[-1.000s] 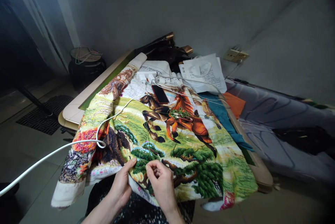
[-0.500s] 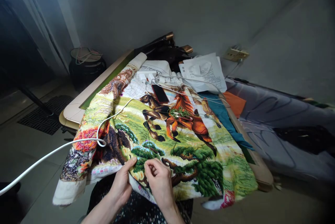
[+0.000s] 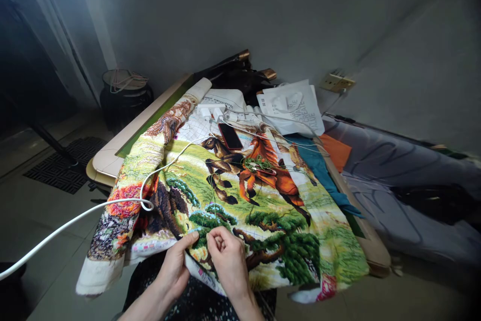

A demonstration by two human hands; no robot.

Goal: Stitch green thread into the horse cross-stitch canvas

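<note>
A large cross-stitch cloth [image 3: 259, 206] with horses and green trees lies spread over the table and hangs over its near edge. My left hand [image 3: 176, 263] grips that near edge, thumb on top and fingers hidden underneath. Just to its right, my right hand [image 3: 230, 261] is closed in a pinch above the stitched green foliage. Whatever sits between its fingertips is too small to make out. Thin green thread runs up the cloth near the hands. A tangle of green thread [image 3: 258, 163] rests on the orange horse. The cloth's left side forms a thick roll [image 3: 130, 196].
A phone [image 3: 230, 136] lies on the cloth below a white power strip [image 3: 240, 116] with chargers. One white cable [image 3: 71, 225] crosses the roll at left. White packets [image 3: 291, 108] and teal fabric [image 3: 319, 171] lie at the right. A black stool [image 3: 126, 98] stands at back left.
My left thumb has shifted slightly to the right and down on the cloth's edge. The right hand keeps its pinch in nearly the same place.
</note>
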